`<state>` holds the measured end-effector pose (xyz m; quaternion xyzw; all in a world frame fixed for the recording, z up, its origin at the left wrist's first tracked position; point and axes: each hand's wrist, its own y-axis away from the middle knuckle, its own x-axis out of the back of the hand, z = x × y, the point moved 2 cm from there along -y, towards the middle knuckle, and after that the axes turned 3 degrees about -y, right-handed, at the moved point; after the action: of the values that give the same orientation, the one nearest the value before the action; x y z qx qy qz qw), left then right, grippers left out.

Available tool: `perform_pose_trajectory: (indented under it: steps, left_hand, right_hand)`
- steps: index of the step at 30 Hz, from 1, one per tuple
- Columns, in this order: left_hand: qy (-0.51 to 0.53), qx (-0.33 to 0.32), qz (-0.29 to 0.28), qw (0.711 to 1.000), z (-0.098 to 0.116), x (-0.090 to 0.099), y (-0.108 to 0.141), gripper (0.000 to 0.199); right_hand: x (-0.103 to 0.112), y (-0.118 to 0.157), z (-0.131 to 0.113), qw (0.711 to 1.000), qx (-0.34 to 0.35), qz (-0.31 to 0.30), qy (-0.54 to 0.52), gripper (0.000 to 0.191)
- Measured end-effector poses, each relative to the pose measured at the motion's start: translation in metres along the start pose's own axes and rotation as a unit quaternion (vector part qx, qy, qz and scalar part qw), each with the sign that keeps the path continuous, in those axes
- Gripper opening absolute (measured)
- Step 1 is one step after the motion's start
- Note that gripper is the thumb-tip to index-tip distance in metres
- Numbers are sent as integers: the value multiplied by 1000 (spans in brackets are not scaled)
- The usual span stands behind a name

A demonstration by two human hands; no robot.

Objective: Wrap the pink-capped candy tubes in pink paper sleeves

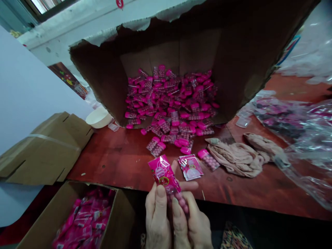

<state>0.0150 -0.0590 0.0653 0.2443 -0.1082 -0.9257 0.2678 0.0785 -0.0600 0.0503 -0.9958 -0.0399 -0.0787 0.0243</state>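
1. Two bare hands, left hand (157,216) and right hand (194,219), meet at the near edge of the desk (116,159).
2. Left grip: pinching the printed pink sachet (162,173), thumb on top.
3. Right grip: pinching the clear candy container (184,204), whose pink balls show at the sachet's lower end.
4. Sachet stack (191,168): flat on the desk, just beyond the hands.
5. Beige cloth (236,157): right of the stack.
6. Large cardboard carton (238,69): open toward the hands; pink-capped containers (168,98) spill onto the desk.
7. Small carton (121,207): lower left, holding pink packets (85,218).
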Motion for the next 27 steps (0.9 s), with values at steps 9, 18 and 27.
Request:
perform_pose_trajectory:
  steps: [9,18,27]
  left_hand:
    - [-18,-206,2,978,33,31,-29,36]
    - [-120,-238,15,964,63,53,-45,17]
    - [-278,-156,-134,938,67,73,-53,11]
  right_hand:
    - [6,-32,1,974,5,-149,-168,27]
    - [16,-35,-5,966,30,-240,-96,25]
    - [15,-37,4,951,14,-310,-11,23]
